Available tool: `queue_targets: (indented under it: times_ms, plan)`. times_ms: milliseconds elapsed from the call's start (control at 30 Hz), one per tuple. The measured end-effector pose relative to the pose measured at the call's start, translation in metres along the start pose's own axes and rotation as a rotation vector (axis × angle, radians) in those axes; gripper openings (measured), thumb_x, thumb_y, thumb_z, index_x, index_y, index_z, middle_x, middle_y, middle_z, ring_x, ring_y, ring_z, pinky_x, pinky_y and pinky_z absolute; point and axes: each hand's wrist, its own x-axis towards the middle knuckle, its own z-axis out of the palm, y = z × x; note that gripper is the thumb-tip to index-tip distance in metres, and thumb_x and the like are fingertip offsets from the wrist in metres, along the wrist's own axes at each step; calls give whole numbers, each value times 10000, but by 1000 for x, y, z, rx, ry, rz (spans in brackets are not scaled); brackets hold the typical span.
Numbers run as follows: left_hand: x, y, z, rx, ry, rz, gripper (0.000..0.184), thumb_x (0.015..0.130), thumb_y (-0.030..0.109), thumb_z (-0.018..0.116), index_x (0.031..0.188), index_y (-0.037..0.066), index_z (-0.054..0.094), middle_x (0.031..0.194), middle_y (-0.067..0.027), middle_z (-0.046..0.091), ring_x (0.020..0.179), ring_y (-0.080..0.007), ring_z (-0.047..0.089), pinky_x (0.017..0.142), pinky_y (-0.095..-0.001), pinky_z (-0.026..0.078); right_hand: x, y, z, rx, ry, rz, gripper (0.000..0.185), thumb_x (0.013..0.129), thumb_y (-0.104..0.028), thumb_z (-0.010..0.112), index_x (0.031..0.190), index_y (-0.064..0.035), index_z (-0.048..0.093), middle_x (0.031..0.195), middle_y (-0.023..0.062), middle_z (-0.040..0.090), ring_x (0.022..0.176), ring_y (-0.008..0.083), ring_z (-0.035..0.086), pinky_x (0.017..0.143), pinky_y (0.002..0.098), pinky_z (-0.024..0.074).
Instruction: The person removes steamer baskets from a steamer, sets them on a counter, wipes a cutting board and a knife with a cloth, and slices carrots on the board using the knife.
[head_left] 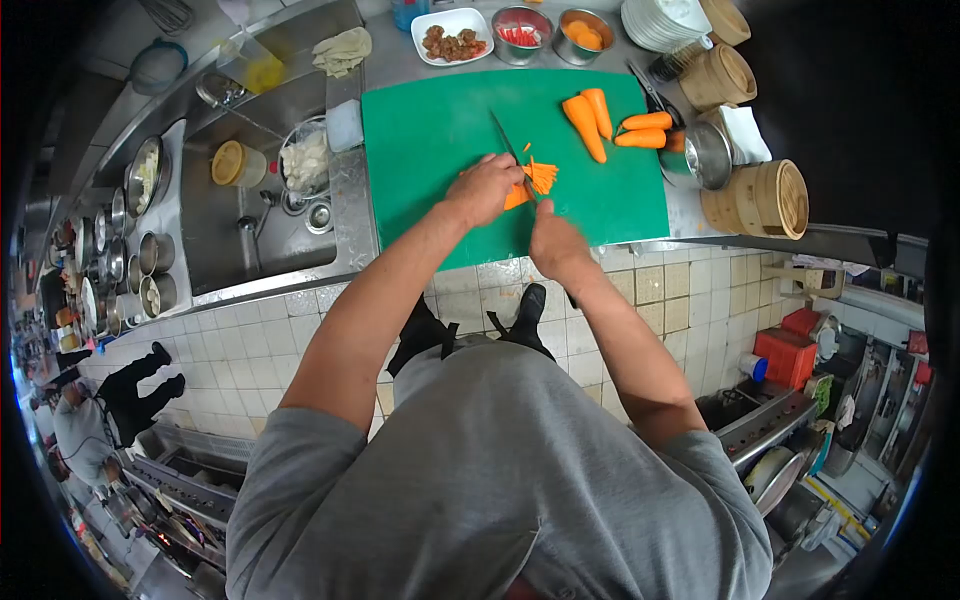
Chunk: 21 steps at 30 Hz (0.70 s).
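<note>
My right hand (pixel 557 242) is closed round the handle of a kitchen knife (pixel 506 138), its blade pointing away from me and to the left. My left hand (pixel 486 190) presses its curled fingers on a piece of carrot (pixel 516 197) beside the blade. Thin carrot strips (pixel 542 178) lie fanned out just right of the knife, with a stray bit above them. All of this rests on a green cutting board (pixel 430 120). Several whole peeled carrots (pixel 584 128) lie at the board's right side. The knife handle is mostly hidden in my hand.
Behind the board stand a white dish of meat (pixel 455 42) and two metal bowls (pixel 522 36). To the right are a metal bowl (pixel 702 155), scissors (pixel 650 90) and bamboo steamers (pixel 757 198). A sink (pixel 215 255) lies left; another person (pixel 85 425) stands farther off.
</note>
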Motion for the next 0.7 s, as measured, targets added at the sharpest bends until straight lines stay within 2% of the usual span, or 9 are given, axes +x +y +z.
queue_targets:
  times_ms: [67,133,200,267,333,500,600,700]
  plan:
    - [1,-5,4,-41,145,128,203,900,19,655,1100,44,678,1135,-102,609,1123,-349,573,985,-443,492,12,10,17,4,20,-5,290,1005,-88,417,1260,48,433,1107,324,708,1050,476,701,908,541,559]
    - [0,-4,1,-51,140,119,175,899,22,659,1074,37,669,1133,-107,608,1120,-349,574,982,-446,493,8,4,10,17,30,-15,294,1007,-89,409,1265,50,432,1112,323,707,1059,474,699,911,539,559]
    - [0,-4,1,-65,133,110,149,899,26,662,1048,31,660,1131,-112,607,1118,-350,576,979,-450,495,-7,-7,-16,34,-3,-28,272,975,-67,442,1204,78,427,1052,345,701,1001,502,696,871,552,555]
    - [-1,-3,3,-54,129,70,106,903,34,666,1007,34,645,1122,-113,599,1109,-341,579,959,-449,502,4,-1,12,19,15,-5,283,980,-68,445,1228,69,431,1074,331,707,1024,490,698,890,543,557]
    - [-3,2,0,-98,161,67,102,904,37,668,1005,40,649,1114,-112,594,1100,-337,581,946,-445,507,10,-3,6,-1,46,7,296,985,-70,447,1251,60,435,1095,317,713,1047,479,701,910,533,558]
    - [-4,-3,8,-113,171,48,84,915,52,670,999,56,669,1103,-108,576,1103,-325,580,924,-427,515,2,-5,3,33,25,-42,261,970,-67,444,1203,52,433,1048,337,706,999,497,697,873,550,556]
    - [0,-11,5,-96,225,51,95,919,64,675,1012,55,692,1082,-119,604,1077,-327,603,924,-423,520,16,3,32,73,88,-5,259,972,-77,445,1200,47,434,1041,337,706,993,500,697,867,553,557]
    - [6,-27,-19,-229,161,173,133,927,79,683,1054,55,716,1048,-132,638,1026,-341,629,915,-421,529,6,-3,15,56,10,21,273,1018,-100,392,1253,35,427,1108,326,706,1055,485,696,913,546,554]
